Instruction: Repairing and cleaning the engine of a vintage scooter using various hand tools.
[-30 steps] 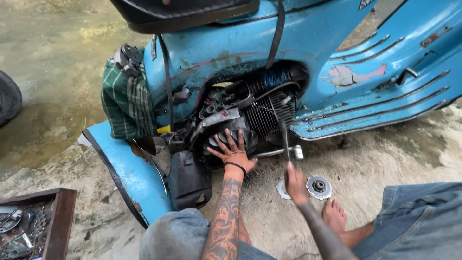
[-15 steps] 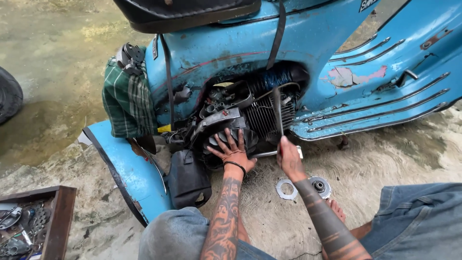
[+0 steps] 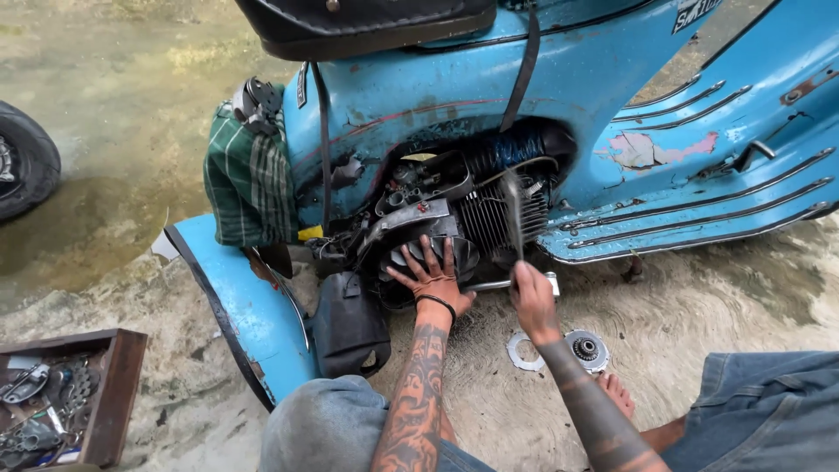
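A light blue scooter [image 3: 559, 96] lies tilted on the ground with its engine [image 3: 454, 210] exposed. My left hand [image 3: 434, 280] rests flat, fingers spread, on the black round engine cover [image 3: 419, 253]. My right hand [image 3: 533, 297] grips a long thin tool [image 3: 514, 214] that points up against the finned cylinder [image 3: 494, 218]. The tool is blurred. Both forearms are tattooed, and a black band circles my left wrist.
Two round metal parts [image 3: 584, 348] lie on the sandy ground by my bare foot [image 3: 617, 393]. A wooden box [image 3: 122, 393] of tools sits at the lower left. A tyre [image 3: 24, 157] is at the left edge. A green checked cloth [image 3: 249, 179] hangs on the scooter's rear.
My right hand has risen from the ground by the round parts to the engine, bringing the long tool up against the cylinder fins. My left hand stays on the cover.
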